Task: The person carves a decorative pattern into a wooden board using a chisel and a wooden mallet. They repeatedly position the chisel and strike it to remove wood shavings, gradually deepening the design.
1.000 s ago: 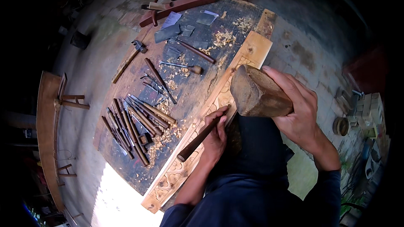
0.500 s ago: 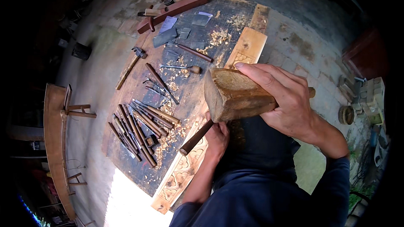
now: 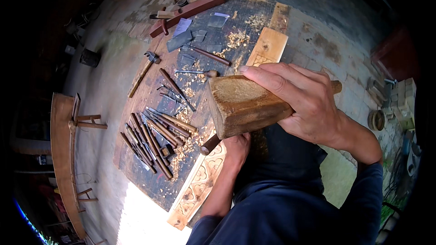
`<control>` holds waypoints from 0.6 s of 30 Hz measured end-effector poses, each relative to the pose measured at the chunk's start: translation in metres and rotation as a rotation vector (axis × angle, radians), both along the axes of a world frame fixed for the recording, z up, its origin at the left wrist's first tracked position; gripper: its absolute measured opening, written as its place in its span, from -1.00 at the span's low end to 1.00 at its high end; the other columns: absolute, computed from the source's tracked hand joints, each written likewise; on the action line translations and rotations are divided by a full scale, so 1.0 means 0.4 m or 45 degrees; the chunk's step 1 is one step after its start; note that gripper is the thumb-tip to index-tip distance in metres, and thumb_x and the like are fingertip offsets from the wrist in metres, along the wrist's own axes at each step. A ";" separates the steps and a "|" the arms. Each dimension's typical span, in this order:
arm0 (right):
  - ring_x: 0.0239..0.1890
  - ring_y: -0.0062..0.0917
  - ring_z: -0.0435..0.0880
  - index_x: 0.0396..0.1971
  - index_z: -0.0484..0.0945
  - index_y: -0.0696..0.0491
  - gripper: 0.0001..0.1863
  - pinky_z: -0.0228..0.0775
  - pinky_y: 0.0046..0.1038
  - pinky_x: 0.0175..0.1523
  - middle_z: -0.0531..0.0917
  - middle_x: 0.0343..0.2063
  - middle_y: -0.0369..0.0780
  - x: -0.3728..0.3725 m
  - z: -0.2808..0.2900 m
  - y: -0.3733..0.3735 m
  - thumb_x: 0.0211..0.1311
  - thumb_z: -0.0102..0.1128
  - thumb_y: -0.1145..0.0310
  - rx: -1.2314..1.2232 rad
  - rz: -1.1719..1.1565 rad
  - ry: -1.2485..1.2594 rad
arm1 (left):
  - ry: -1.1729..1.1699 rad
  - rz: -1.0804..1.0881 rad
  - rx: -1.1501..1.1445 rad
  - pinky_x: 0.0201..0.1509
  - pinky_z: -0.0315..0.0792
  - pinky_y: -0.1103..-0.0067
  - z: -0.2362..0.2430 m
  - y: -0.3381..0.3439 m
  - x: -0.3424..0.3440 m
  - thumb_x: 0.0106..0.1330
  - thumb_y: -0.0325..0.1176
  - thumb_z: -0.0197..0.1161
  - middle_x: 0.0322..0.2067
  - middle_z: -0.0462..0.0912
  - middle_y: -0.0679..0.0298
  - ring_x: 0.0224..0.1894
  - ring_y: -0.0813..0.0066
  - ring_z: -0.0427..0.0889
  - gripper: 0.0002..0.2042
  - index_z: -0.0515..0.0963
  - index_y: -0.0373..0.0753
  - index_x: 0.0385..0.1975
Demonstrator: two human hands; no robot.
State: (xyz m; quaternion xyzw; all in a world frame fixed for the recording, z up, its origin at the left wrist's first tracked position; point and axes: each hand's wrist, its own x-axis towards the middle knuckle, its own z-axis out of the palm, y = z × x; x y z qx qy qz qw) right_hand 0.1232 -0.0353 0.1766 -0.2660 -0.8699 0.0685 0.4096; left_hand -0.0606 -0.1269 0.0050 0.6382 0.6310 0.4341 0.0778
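My right hand (image 3: 311, 104) is wrapped around a worn wooden mallet (image 3: 247, 104), its thumb along the top. The block hangs over my left hand (image 3: 237, 147), whose fingers are partly hidden beneath it. From under the mallet's lower left corner pokes the dark handle of a chisel (image 3: 210, 145), held in my left hand; its blade is out of sight. Whether mallet and handle touch, I cannot tell. Below lies a long pale board (image 3: 200, 182) with carved looping relief; its far end, beyond the mallet, is partly plain.
Several carving chisels (image 3: 150, 138) lie bunched on the dark workbench (image 3: 156, 189), left of the board, among wood shavings (image 3: 238, 39). A hammer (image 3: 143, 75), a long reddish plane (image 3: 195, 11) and sanding sheets (image 3: 179, 41) lie farther off. A wooden bench (image 3: 63, 154) stands at left.
The mallet has come left and slightly down, covering more of the chisel handle. My right hand moved with it, while my left hand stays by the board.
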 end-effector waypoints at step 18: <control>-0.37 -0.59 0.64 0.11 0.76 -0.18 -0.54 0.46 -0.56 -0.33 0.74 -0.18 -0.27 -0.070 0.100 0.003 0.14 0.40 0.27 0.641 0.101 -0.267 | 0.074 -0.112 -0.019 0.24 0.48 0.09 -0.013 -0.004 -0.003 0.40 -0.31 0.35 0.00 0.69 -0.12 0.11 -0.09 0.65 -0.63 0.61 -0.35 0.13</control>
